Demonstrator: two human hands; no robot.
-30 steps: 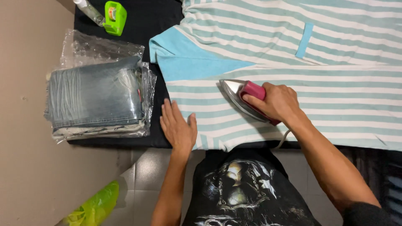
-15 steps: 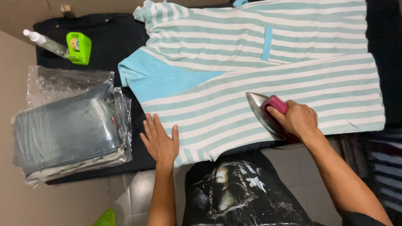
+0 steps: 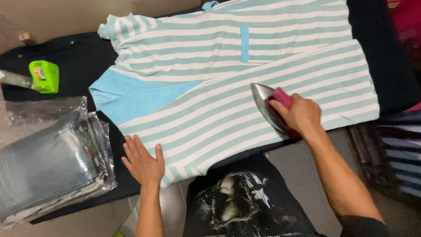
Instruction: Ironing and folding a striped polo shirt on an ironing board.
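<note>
1. The right hand has its grip closed around the pink handle of one clothes iron; the iron's shiny soleplate is tilted, its pointed tip aimed toward the far side of the shirt.
2. The iron sits on the lower right part of one striped shirt, white with pale blue-green stripes, which lies spread flat and carries a solid light-blue panel on its left and a small blue chest pocket strip.
3. The left hand holds nothing: its grip is open, palm down and fingers spread, pressing the shirt's near left edge where it meets the dark cover.
4. The tabletop is draped in black cloth, and the shirt covers most of its middle and right.
5. On the tabletop's left end lies one clear plastic bag holding a stack of folded grey-blue garments; how many are in the stack I cannot tell.
6. Farther back on the left is one bright green spray head on a clear bottle lying on its side.
7. Beyond the tabletop a beige wall shows; below its near edge are grey floor tiles.
8. At the right edge hang or lie more striped and pink fabrics, blurred.
</note>
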